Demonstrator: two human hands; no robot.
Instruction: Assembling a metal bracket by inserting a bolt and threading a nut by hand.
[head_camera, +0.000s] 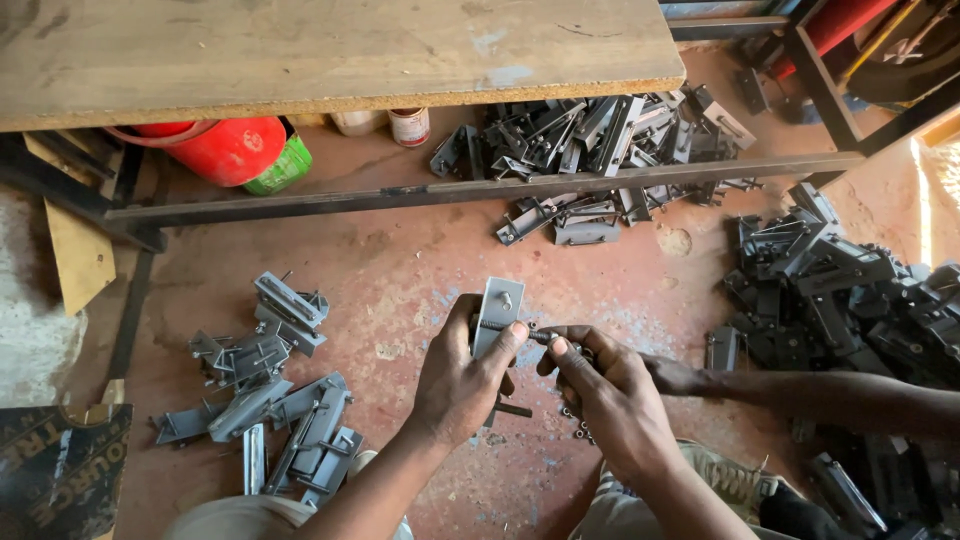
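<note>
The left hand (460, 385) grips a grey metal bracket (497, 315), long axis toward twelve o'clock; the right hand (605, 395), at three o'clock, pinches a small bolt (538, 337) against it.

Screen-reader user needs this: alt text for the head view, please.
Seen from above, the left hand holds a grey metal bracket upright while the right hand pinches a small part at its side. Piles of similar grey metal pieces lie on the reddish floor under a wooden bench.

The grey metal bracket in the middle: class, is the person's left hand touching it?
Touching. The head view shows the left hand wrapped around the grey metal bracket, thumb pressed on its face.
</note>
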